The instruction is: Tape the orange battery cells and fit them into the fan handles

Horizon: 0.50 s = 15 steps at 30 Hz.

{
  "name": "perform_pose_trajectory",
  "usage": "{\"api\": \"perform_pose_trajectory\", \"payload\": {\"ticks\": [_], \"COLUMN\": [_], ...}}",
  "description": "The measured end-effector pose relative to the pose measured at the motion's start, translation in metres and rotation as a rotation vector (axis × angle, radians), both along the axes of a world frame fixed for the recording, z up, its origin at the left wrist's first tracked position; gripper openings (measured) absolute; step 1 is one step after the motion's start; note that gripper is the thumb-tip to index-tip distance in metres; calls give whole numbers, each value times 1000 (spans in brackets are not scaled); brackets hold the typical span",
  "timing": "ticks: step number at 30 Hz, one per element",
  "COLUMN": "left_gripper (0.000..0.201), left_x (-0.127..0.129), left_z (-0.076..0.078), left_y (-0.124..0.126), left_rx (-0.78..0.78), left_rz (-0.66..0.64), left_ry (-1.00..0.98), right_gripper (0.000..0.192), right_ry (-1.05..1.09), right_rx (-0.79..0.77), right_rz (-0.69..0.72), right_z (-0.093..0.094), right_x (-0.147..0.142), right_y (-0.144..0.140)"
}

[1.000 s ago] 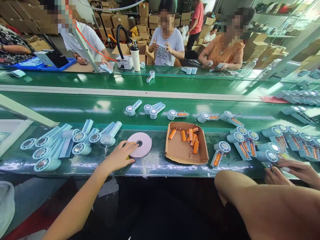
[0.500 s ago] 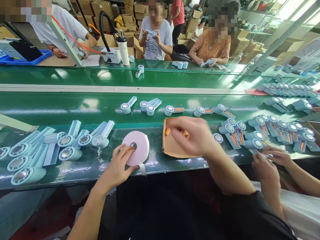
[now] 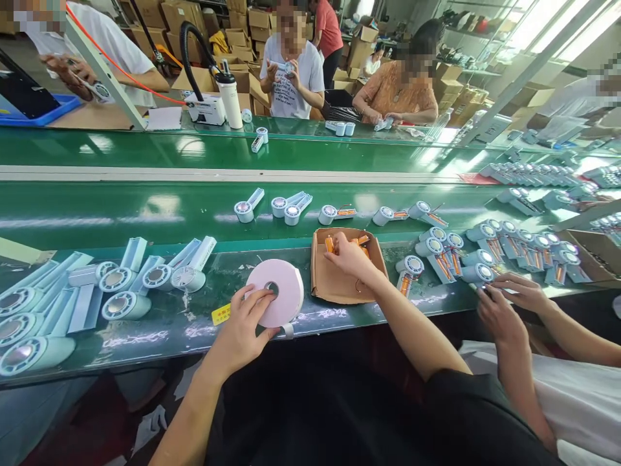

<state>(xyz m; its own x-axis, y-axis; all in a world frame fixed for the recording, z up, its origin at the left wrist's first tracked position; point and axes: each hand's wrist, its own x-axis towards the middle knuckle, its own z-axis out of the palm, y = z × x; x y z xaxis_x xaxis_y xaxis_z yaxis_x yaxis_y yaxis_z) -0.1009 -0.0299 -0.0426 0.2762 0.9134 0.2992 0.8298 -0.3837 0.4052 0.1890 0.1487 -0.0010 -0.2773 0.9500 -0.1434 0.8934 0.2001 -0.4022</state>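
ring-shaped pale pink tape roll (image 3: 290,294), left of open brown cardboard tray (image 3: 334,283), orange cells (image 3: 329,244) inside

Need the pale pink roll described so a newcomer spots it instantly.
On the near green bench, look between the pale blue housings at left and the shallow cardboard tray. The roll is there, with the left hand's fingers on it. Unlike the long-handled blue housings and brown tray, it's a broad, pale pink disc with a central hole.
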Motion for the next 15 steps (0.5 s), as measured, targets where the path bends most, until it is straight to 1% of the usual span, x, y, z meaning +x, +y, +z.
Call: {"api": "perform_pose_trajectory", "payload": {"ticks": [2, 4, 5, 6, 8, 10, 15], "left_gripper": [53, 51, 50, 48, 46, 44, 40], "left_x": [6, 11, 12, 14, 15, 16, 20], "left_z": [7, 13, 16, 19, 23, 26, 31], "left_y": [1, 2, 2, 2, 4, 5, 6], "left_rx": [85, 169, 202, 228, 258, 276, 334], "left_rz": [-26, -42, -46, -51, -60, -70, -83], "left_ry": [19, 40, 50, 60, 82, 107, 166], "right_gripper": [46, 52, 53, 54, 55, 55, 39], "right_ry": [290, 623, 740, 798, 826, 809, 766], "right_rx": [-54, -161, -220, -268, -318, -331, -400], "right_rz": [-11, 9, 25, 41, 56, 61, 70], "right_z": [7, 15, 19, 23, 29, 33, 31], "right_x": [7, 13, 14, 16, 16, 15, 9], "right_y": [-18, -39, -49, -58, -69, -73, -77]}}
